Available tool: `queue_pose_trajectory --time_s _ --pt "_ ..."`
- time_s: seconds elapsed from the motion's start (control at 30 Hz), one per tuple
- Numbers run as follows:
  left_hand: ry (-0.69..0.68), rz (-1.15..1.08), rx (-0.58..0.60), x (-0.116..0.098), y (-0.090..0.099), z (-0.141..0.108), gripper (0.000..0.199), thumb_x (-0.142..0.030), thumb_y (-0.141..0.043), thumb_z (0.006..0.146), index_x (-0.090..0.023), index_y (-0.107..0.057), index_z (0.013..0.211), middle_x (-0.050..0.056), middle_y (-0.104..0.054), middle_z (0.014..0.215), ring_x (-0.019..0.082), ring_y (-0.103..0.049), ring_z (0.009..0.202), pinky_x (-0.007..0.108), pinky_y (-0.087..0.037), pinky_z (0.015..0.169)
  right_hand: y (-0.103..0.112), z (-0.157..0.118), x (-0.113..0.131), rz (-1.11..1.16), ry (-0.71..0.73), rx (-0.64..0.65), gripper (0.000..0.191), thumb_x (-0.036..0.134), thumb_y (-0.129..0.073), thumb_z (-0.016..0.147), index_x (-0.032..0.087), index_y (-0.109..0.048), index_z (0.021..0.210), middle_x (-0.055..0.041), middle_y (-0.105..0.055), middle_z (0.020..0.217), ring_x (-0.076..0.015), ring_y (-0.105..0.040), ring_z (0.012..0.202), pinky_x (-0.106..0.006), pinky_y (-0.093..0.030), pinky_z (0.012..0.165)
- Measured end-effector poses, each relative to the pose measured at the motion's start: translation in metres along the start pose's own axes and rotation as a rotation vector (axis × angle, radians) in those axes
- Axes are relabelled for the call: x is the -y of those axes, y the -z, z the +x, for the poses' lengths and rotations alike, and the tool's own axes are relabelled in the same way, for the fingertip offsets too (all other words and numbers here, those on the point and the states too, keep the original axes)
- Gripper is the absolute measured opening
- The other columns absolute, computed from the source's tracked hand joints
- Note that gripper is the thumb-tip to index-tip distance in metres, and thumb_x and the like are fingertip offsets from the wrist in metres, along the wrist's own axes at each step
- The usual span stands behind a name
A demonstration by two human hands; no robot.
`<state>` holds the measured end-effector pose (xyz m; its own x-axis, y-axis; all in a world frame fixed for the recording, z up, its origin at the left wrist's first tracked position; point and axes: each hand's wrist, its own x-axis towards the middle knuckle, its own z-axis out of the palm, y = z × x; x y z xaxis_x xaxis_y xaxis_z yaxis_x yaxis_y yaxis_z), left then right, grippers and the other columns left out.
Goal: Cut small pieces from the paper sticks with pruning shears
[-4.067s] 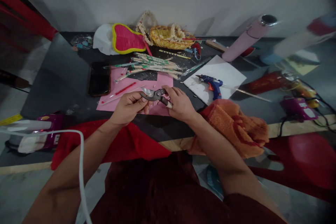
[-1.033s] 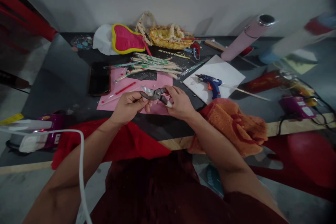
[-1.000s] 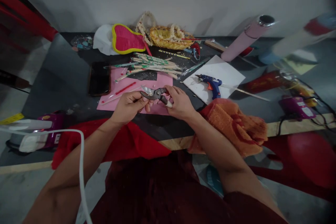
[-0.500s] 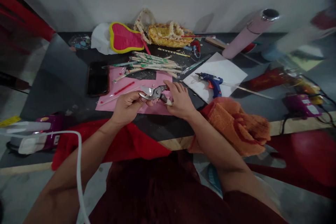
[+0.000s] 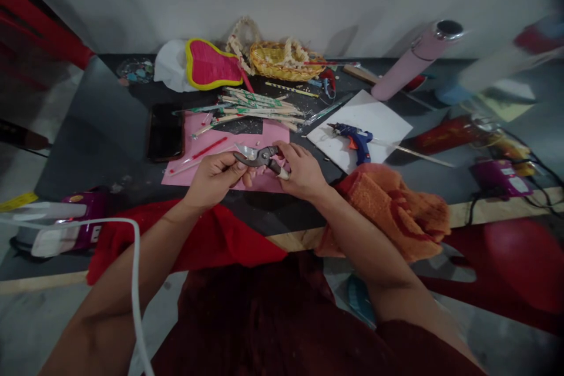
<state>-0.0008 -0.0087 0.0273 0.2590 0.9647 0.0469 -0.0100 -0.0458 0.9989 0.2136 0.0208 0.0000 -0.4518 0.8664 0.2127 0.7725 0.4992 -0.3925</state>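
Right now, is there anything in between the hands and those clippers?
Nothing that I can see. The right hand already holds the clippers by their handles. The left hand is right by the blade end; I can't tell whether it touches.

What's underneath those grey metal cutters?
A flat pink sheet shows beneath the grey metal cutters; whatever lies directly under them, the left hand and the right hand is covered.
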Motion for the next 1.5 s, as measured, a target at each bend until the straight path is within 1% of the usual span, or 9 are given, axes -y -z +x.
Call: queue_pose_trajectory --time_s 0.23,0.33,0.4,0.5,0.63,0.9,1.13,1.37,1.5 --pt "-0.096 0.214 -0.099 0.0009 -0.0044 0.0025 0.029 -0.040 -0.057 0.086 -0.014 -0.067 0.077 0.006 -0.070 0.074 0.009 -0.056 0.058 0.019 -0.041 0.051 -0.0015 0.0017 0.0008 0.017 -0.044 -0.002 0.053 0.029 -0.054 0.074 0.018 -0.045 0.125 -0.0114 -0.061 0.110 -0.0287 -0.055 0.101 -0.043 -0.043 0.087" --pt "-0.130 0.241 -0.157 0.0015 -0.0059 0.0025 0.024 -0.038 -0.059 0.085 -0.015 -0.067 0.086 0.005 -0.072 0.080 0.009 -0.057 0.061 0.019 -0.043 0.054 -0.0014 0.0024 -0.0012 -0.004 -0.064 -0.023 0.059 0.029 -0.055 0.074 0.019 -0.042 0.130 -0.0120 -0.058 0.116 -0.0301 -0.052 0.106 -0.045 -0.042 0.089" --pt "-0.140 0.275 -0.177 0.0010 -0.0065 0.0018 0.023 -0.036 -0.057 0.086 -0.015 -0.068 0.085 0.004 -0.070 0.075 0.008 -0.055 0.058 0.018 -0.043 0.053 -0.0005 0.0024 -0.0021 -0.031 -0.069 -0.030 0.064 0.032 -0.055 0.075 0.019 -0.038 0.135 -0.0126 -0.056 0.121 -0.0315 -0.049 0.110 -0.047 -0.040 0.090" --pt "-0.152 0.341 -0.160 -0.0018 -0.0067 0.0005 0.025 -0.033 -0.056 0.087 -0.015 -0.070 0.077 0.002 -0.064 0.062 0.007 -0.048 0.050 0.018 -0.040 0.048 0.0013 0.0017 -0.0024 -0.054 -0.061 -0.016 0.069 0.036 -0.055 0.076 0.020 -0.033 0.140 -0.0131 -0.051 0.127 -0.0329 -0.045 0.114 -0.049 -0.038 0.091" --pt "-0.145 0.312 -0.120 -0.0048 -0.0060 0.0003 0.023 -0.032 -0.057 0.086 -0.016 -0.071 0.077 0.002 -0.065 0.062 0.008 -0.049 0.050 0.020 -0.041 0.051 0.0020 0.0008 -0.0027 -0.059 -0.053 -0.033 0.070 0.038 -0.055 0.077 0.020 -0.031 0.141 -0.0128 -0.051 0.125 -0.0321 -0.045 0.114 -0.049 -0.038 0.091" --pt "-0.114 0.259 -0.095 -0.0046 -0.0055 -0.0001 0.026 -0.031 -0.055 0.087 -0.016 -0.068 0.072 0.000 -0.057 0.052 0.009 -0.051 0.052 0.021 -0.040 0.049 0.0014 0.0016 -0.0025 -0.047 -0.032 0.006 0.060 0.036 -0.055 0.077 0.019 -0.039 0.133 -0.0126 -0.057 0.117 -0.0300 -0.052 0.106 -0.044 -0.041 0.088" --pt "-0.120 0.263 -0.102 -0.0040 -0.0051 -0.0012 0.027 -0.030 -0.052 0.089 -0.015 -0.068 0.073 0.002 -0.064 0.063 0.006 -0.045 0.046 0.019 -0.037 0.046 0.0013 0.0006 0.0007 -0.004 -0.031 0.018 0.053 0.028 -0.053 0.074 0.019 -0.044 0.125 -0.0116 -0.061 0.109 -0.0294 -0.055 0.100 -0.042 -0.043 0.085" --pt "-0.202 0.430 -0.140 -0.0053 -0.0094 -0.0011 0.020 -0.027 -0.055 0.086 -0.016 -0.068 0.077 0.004 -0.073 0.079 0.014 -0.067 0.076 0.023 -0.051 0.072 0.0020 0.0029 0.0016 -0.029 -0.062 -0.009 0.058 0.027 -0.055 0.072 0.019 -0.044 0.128 -0.0109 -0.058 0.115 -0.0296 -0.051 0.105 -0.043 -0.041 0.088" --pt "-0.219 0.409 -0.077 -0.0024 -0.0071 -0.0006 0.021 -0.025 -0.053 0.087 -0.016 -0.068 0.075 0.004 -0.073 0.077 0.014 -0.067 0.076 0.025 -0.052 0.074 0.0000 0.0025 -0.0051 -0.060 -0.022 -0.020 0.072 0.032 -0.058 0.072 0.020 -0.034 0.138 -0.0119 -0.051 0.124 -0.0309 -0.044 0.112 -0.046 -0.037 0.092"
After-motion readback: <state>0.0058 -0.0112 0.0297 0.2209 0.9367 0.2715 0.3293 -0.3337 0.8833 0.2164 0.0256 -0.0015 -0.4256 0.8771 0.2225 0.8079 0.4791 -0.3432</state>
